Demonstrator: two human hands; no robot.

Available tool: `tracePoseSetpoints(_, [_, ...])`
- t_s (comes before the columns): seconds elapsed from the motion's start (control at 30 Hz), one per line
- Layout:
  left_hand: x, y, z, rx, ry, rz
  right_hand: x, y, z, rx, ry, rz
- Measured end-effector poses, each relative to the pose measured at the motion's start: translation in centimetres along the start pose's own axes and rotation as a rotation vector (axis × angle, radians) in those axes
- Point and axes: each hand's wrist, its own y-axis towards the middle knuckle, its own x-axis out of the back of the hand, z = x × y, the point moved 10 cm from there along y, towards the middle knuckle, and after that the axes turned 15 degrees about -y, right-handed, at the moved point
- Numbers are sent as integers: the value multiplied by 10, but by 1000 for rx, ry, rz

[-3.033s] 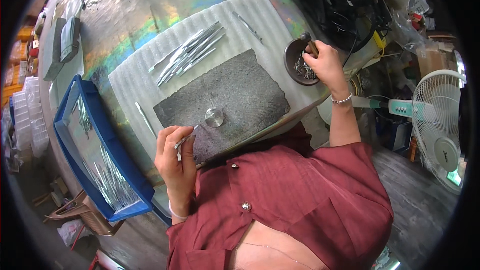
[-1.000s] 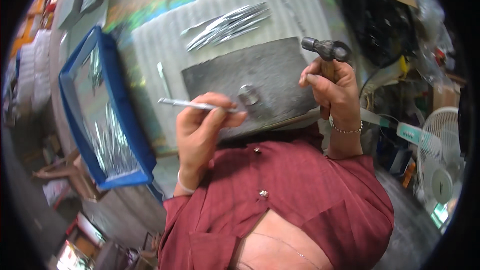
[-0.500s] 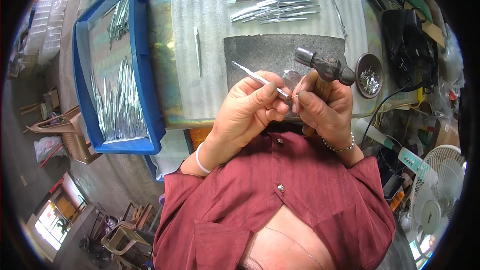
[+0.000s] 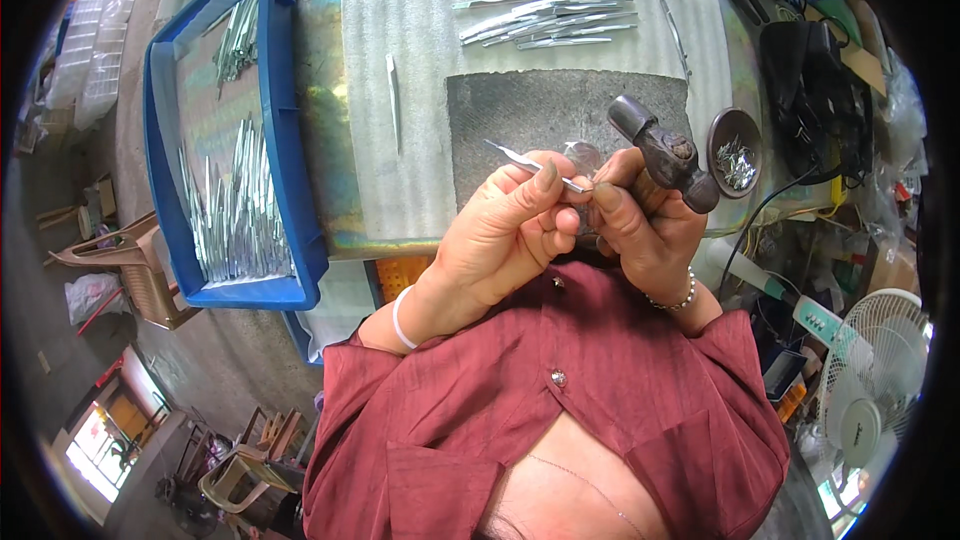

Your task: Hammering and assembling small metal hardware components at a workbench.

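Observation:
My left hand (image 4: 500, 225) pinches a slim silver metal strip (image 4: 513, 155) between thumb and fingers, its pointed end towards the upper left. Against the strip's other end, the thumb and fingertips of my right hand (image 4: 655, 240) press close together; a tiny piece between them is too small to make out. That same right hand keeps a ball-peen hammer (image 4: 668, 152) in its grip, the dark head sticking up above the fingers. Beneath both hands is a dark grey plate (image 4: 500, 105), with a round shiny object (image 4: 581, 153) just behind the fingertips.
White foam sheet (image 4: 370, 190) covers the table. On it lie a pile of silver strips (image 4: 550, 20), a single strip (image 4: 393, 105) and a thin dark tool (image 4: 675, 35). A blue tray (image 4: 310, 190) of strips is at left. A dish (image 4: 716, 130) of small metal bits and a fan (image 4: 865, 370) are right.
The hammer head has tipped and shifted slightly right and down. The strip has tilted a little in my left fingers, its pointed end moving right and down, and both hands' fingertips have come together.

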Motion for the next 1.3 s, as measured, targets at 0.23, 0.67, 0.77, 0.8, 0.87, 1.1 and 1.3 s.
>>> tracePoseSetpoints(0.23, [3,1,4,-3,-82,-70,2,-10,41,626,-532,-238])
tracePoseSetpoints(0.67, [-11,-30,-64,-383,190,46,17,17,3,161,-800,149])
tracePoseSetpoints(0.77, [-14,-32,-65,-424,304,58,3,17,-4,223,-823,148])
tracePoseSetpoints(0.8, [-16,-33,-66,-441,363,68,-1,18,-5,238,-809,154])
tracePoseSetpoints(0.87, [-18,-33,-66,-455,427,75,-5,21,-5,237,-809,166])
tracePoseSetpoints(1.1, [-30,-22,-60,-594,1014,11,5,20,-6,227,-614,72])
tracePoseSetpoints(1.3, [-39,-9,-50,-629,1362,14,25,11,-41,-132,-46,98])
